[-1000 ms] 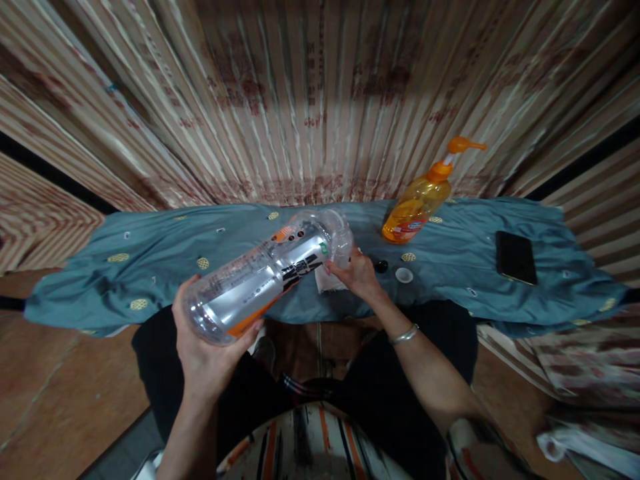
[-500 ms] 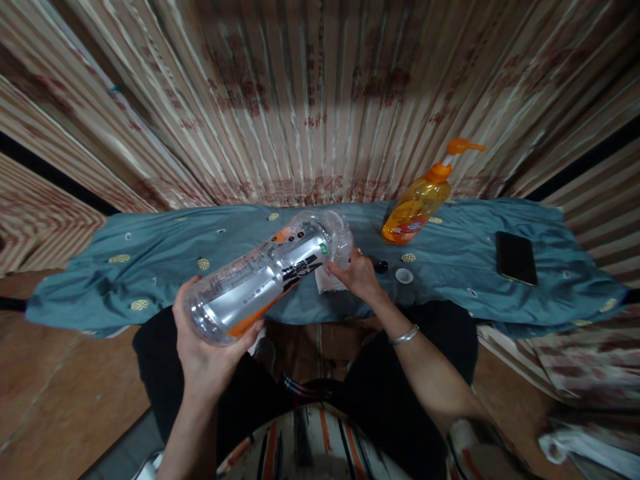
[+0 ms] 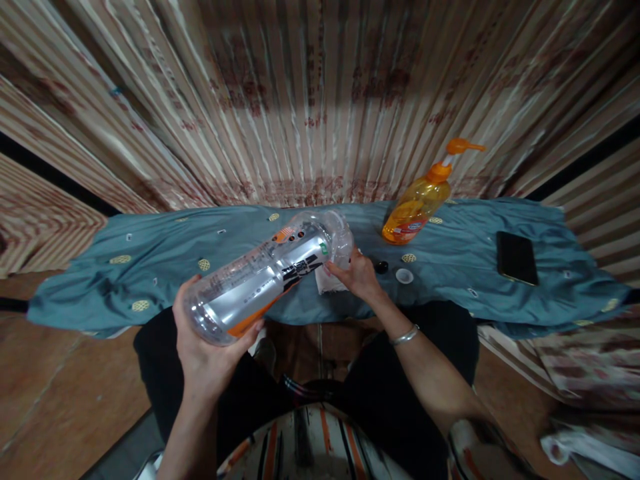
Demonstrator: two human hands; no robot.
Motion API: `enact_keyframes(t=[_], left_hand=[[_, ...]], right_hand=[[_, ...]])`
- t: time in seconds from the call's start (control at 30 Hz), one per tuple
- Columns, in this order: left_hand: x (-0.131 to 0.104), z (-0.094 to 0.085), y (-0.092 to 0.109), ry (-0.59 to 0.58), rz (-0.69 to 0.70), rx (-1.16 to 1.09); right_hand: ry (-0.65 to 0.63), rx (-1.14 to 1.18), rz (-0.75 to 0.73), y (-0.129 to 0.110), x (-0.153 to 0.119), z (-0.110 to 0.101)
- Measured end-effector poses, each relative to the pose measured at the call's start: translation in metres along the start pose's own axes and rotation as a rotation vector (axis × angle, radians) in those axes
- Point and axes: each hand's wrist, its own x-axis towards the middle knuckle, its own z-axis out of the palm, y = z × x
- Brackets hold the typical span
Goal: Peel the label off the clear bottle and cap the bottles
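Note:
A large clear plastic bottle (image 3: pixel 250 287) with a silver and orange label is tilted across the middle, its base at the lower left. Around that base my left hand (image 3: pixel 207 347) is closed, thumb in front. My right hand (image 3: pixel 357 273) grips a clear plastic piece (image 3: pixel 341 237) at the bottle's upper right end; whether this is part of the bottle or a separate container I cannot tell. Some fingers of my right hand are hidden behind it. Below this end, a white tissue-like piece (image 3: pixel 330 281) lies on the cloth.
A teal cloth (image 3: pixel 165 267) covers the narrow table. Right of my hands are a small black object (image 3: pixel 381 267), a white round cap (image 3: pixel 404 276), an orange pump bottle (image 3: pixel 417 207) and a black phone (image 3: pixel 517 258). Behind hangs a striped curtain (image 3: pixel 320 100).

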Motion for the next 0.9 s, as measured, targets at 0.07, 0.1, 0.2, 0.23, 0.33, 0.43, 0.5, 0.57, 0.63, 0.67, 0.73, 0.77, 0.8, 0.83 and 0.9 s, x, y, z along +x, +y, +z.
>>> enact_keyframes(t=[0.07, 0.1, 0.2, 0.23, 0.33, 0.43, 0.5, 0.57, 0.63, 0.67, 0.73, 0.77, 0.8, 0.83, 0.9], left_hand=[[0.000, -0.001, -0.001, -0.002, -0.007, 0.011], [0.000, -0.001, -0.002, 0.000, -0.007, 0.011], [-0.001, -0.001, -0.003, 0.003, 0.005, 0.008], [-0.001, -0.002, -0.002, 0.003, 0.011, 0.011], [0.000, -0.001, -0.001, -0.004, 0.018, 0.004], [0.001, -0.001, 0.001, -0.004, 0.010, -0.010], [0.001, -0.001, 0.002, -0.002, -0.005, -0.010], [0.001, -0.001, 0.002, -0.003, -0.026, -0.015], [0.001, -0.001, 0.003, -0.004, -0.044, -0.020], [0.001, -0.001, 0.004, -0.006, -0.048, -0.020], [0.002, -0.001, 0.006, -0.006, -0.050, -0.031], [0.002, 0.000, 0.007, -0.007, -0.050, -0.040], [0.002, 0.000, 0.007, -0.004, -0.051, -0.048], [0.002, 0.000, 0.008, 0.001, -0.053, -0.054], [0.002, 0.000, 0.008, 0.007, -0.063, -0.049]], right_hand=[[0.001, -0.006, 0.008, 0.000, 0.000, 0.000], [0.003, -0.012, 0.014, 0.000, 0.000, 0.000], [0.002, -0.020, 0.018, 0.000, 0.000, 0.001], [0.001, -0.019, 0.014, 0.000, 0.000, 0.001], [0.007, -0.012, 0.006, 0.000, -0.001, 0.000], [0.005, -0.017, 0.015, -0.002, -0.001, -0.001], [-0.005, -0.025, 0.029, -0.003, -0.001, -0.002], [-0.006, -0.031, 0.035, -0.004, -0.001, -0.003], [-0.007, -0.027, 0.033, -0.005, -0.001, -0.003], [-0.007, -0.023, 0.030, -0.004, -0.001, -0.003], [-0.008, -0.014, 0.022, -0.004, -0.001, -0.003], [-0.007, -0.013, 0.019, -0.004, -0.001, -0.003], [-0.006, -0.017, 0.015, -0.004, -0.001, -0.003], [-0.005, -0.026, 0.014, -0.003, -0.001, -0.003], [-0.008, -0.048, 0.020, -0.003, -0.001, -0.003]])
